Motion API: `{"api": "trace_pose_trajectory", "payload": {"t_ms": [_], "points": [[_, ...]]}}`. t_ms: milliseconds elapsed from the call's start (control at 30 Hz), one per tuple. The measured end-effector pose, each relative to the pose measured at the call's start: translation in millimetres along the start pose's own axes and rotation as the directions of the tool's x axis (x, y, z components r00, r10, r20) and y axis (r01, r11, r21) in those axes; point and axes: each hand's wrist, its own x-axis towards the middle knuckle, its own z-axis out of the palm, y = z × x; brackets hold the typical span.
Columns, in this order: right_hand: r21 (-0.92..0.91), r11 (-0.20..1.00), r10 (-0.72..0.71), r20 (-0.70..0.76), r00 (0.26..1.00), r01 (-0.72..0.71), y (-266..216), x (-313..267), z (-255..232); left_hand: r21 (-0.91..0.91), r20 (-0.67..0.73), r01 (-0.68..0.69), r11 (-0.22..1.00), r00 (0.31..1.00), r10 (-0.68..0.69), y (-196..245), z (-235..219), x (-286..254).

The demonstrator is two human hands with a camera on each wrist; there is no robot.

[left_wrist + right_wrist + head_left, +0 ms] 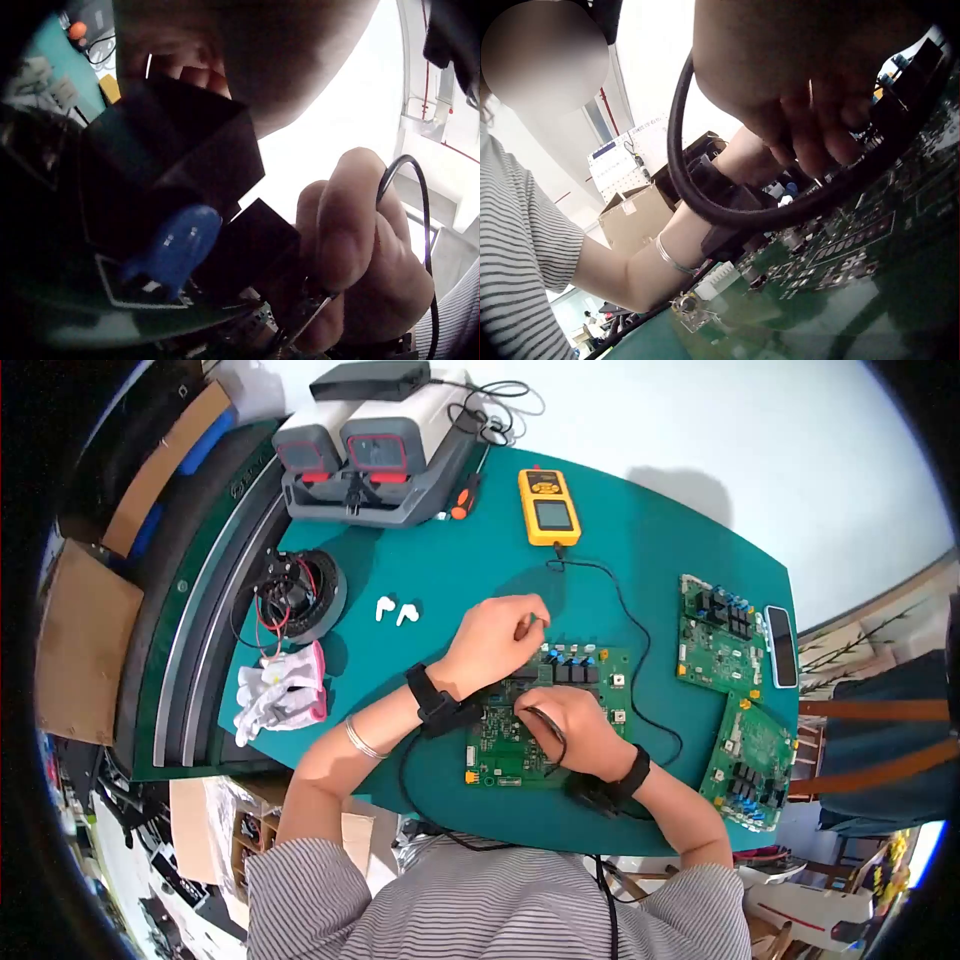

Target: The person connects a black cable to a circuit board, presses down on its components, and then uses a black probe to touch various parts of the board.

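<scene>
A green circuit board lies on the green mat, with black blocks and blue parts along its far side. My left hand is over its far left part, fingers curled; whether they hold anything is hidden. Close beside it, my right hand pinches a thin probe over the middle of the board, and a black cable loops from it. In the left wrist view, the probe's metal tip points down from the right fingertips, near a blue component. Whether it touches the board is unclear.
Behind the board lies a yellow meter with a black cable. Two more circuit boards and a phone are at the right. White earbuds, gloves and a round motor-like part are at the left.
</scene>
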Motion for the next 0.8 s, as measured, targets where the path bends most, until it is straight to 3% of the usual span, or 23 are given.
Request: {"api": "trace_pose_trajectory", "payload": {"t_ms": [133, 200, 233, 300, 333, 400, 433, 500, 567, 633, 700, 800], "points": [[0.013, 1.000, -0.008, -0.084, 0.996, 0.009, -3, -3, 1, 0.066, -0.017, 0.001, 0.998, 1.000, 0.000, -1, -1, 2], [0.426, 0.862, 0.353, -0.110, 0.929, -0.277, -17, -3, -5, 0.057, -0.045, -0.111, 0.992, 0.993, 0.113, 3, 0, -4], [0.421, 0.867, 0.345, -0.119, 0.931, -0.268, -20, -4, -11, 0.124, 0.038, -0.097, 0.987, 0.995, 0.093, 8, -3, -9], [0.339, 0.904, 0.340, -0.200, 0.919, -0.260, -25, -6, -29, 0.167, 0.071, -0.214, 0.963, 0.976, 0.204, 13, -9, -18], [0.256, 0.952, 0.234, -0.265, 0.935, -0.166, -31, -3, -38, 0.168, 0.072, -0.214, 0.962, 0.976, 0.205, 16, -13, -23], [0.088, 0.984, 0.172, -0.262, 0.950, -0.154, -34, -6, -54, 0.261, 0.246, -0.221, 0.940, 0.957, 0.157, 22, -21, -31], [0.017, 0.987, 0.157, -0.265, 0.952, -0.158, -34, -8, -59, 0.260, 0.249, -0.224, 0.939, 0.956, 0.159, 25, -23, -36], [0.042, 0.993, 0.122, -0.306, 0.944, -0.114, -29, -12, -61, 0.372, 0.288, -0.279, 0.885, 0.941, 0.176, 30, -26, -46], [0.092, 0.964, 0.264, -0.258, 0.929, -0.249, -28, -18, -64, 0.394, 0.287, -0.273, 0.878, 0.944, 0.164, 30, -25, -50], [0.126, 0.964, 0.261, -0.271, 0.926, -0.235, -21, -22, -60, 0.414, 0.287, -0.265, 0.871, 0.946, 0.151, 29, -24, -53], [0.151, 0.957, 0.276, -0.200, 0.940, -0.249, -18, -26, -60, 0.504, 0.303, -0.362, 0.784, 0.924, 0.231, 27, -21, -54], [0.218, 0.948, 0.270, -0.175, 0.947, -0.231, -16, -28, -56, 0.434, 0.291, -0.301, 0.849, 0.939, 0.185, 25, -19, -54]]}}
